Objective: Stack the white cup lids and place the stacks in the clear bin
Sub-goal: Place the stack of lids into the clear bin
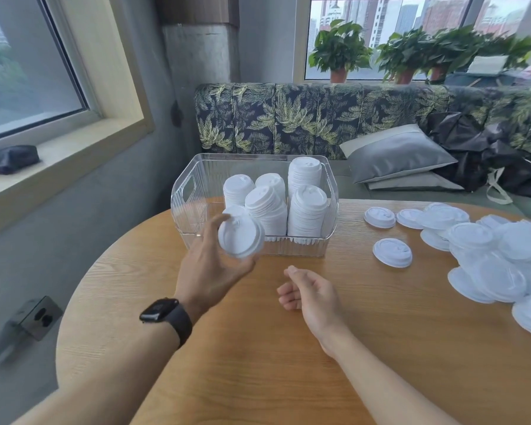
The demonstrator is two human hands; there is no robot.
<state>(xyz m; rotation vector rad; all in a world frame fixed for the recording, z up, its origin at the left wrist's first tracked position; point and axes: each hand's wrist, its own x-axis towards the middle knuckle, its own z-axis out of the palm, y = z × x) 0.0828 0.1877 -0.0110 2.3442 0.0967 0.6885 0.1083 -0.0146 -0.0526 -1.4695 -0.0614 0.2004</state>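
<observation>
Round wooden table (258, 348) by a window; left hand (209, 265) grips a tilted lid stack (241, 236) facing the viewer; right hand (311, 291) loosely curled, empty.

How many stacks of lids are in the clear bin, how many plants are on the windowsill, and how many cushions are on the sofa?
Lid stacks in the clear bin: 5
Potted plants: 3
Grey cushions: 2
Total: 10

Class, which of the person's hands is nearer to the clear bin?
Left. The left hand holds lids right at the clear bin's front wall; the right hand hangs further back over the table.
</observation>
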